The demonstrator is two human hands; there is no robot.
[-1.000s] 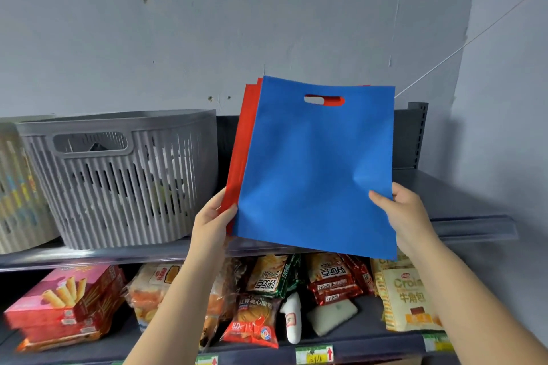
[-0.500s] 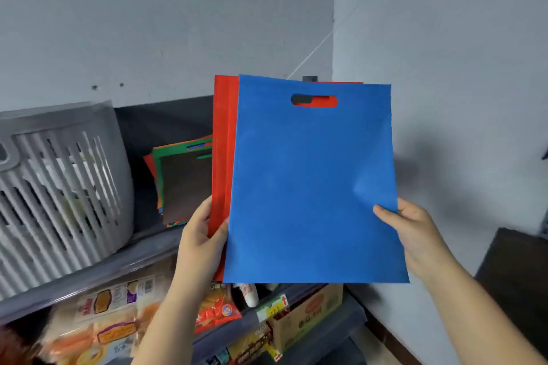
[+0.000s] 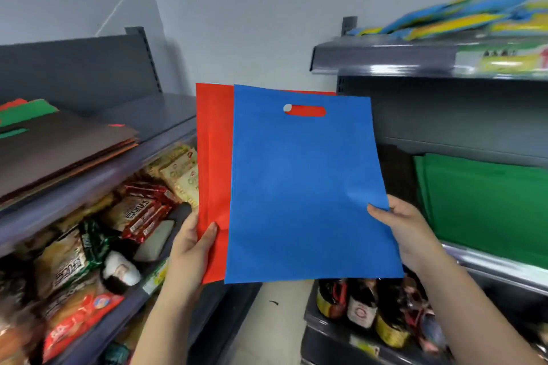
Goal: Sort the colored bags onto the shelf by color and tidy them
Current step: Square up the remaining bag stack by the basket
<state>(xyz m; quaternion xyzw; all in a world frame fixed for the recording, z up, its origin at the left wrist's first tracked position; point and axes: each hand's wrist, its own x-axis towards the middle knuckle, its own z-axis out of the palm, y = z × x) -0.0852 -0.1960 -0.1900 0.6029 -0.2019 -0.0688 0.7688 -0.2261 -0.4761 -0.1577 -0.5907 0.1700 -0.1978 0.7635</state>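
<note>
I hold two flat bags upright in front of me, between two shelf units. A blue bag (image 3: pixel 302 187) with a cut-out handle is in front, and a red bag (image 3: pixel 213 157) sticks out behind it on the left. My left hand (image 3: pixel 192 241) grips the red bag's lower left edge, thumb on its front. My right hand (image 3: pixel 397 225) pinches the blue bag's right edge. A stack of green bags (image 3: pixel 486 201) lies on the right shelf (image 3: pixel 498 268). On the left shelf (image 3: pixel 154 115) lies a mixed stack (image 3: pixel 56 145) with a dark brown bag on top and green and red beneath.
Snack packets (image 3: pixel 142 210) fill the lower left shelf. Bottles (image 3: pixel 361 308) stand on the lower right shelf. Blue and yellow packets (image 3: pixel 462 18) lie on the top right shelf. Bare floor (image 3: pixel 275 317) shows between the two units.
The view has swung right: the grey basket has left the frame and the right shelf with green bags has come into view. Both hands keep the same hold on the bags.
</note>
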